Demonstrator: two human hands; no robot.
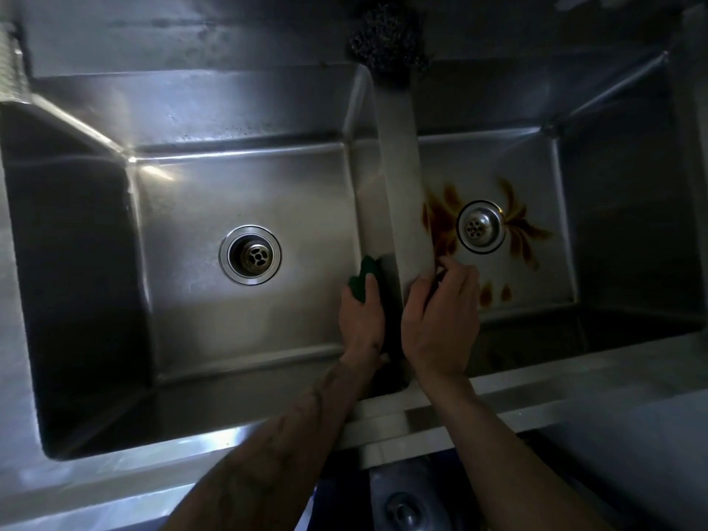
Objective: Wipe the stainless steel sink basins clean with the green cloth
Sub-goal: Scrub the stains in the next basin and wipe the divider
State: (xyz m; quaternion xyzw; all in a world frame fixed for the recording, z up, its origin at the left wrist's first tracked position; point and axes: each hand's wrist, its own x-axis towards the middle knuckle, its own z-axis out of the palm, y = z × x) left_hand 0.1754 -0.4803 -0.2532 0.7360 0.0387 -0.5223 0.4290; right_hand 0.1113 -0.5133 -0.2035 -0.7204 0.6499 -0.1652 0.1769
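The divider between the two basins is taken as landmark. Left of it, the left basin is seen empty; right of it, the right basin holds brown stains around its drain. These could be smeared wider by a dirty cloth. The green cloth is pressed against the divider's left wall, gripped by the left hand. The right hand is rested on the divider; whether something dark is held cannot be told.

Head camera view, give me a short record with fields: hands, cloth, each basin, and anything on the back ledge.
left hand: presses the green cloth against the left basin's wall at the divider
right hand: rests on the divider, fingers over its right side
left stainless steel basin: no stains visible
right stainless steel basin: brown stains around the drain
back ledge: dark wire scourer
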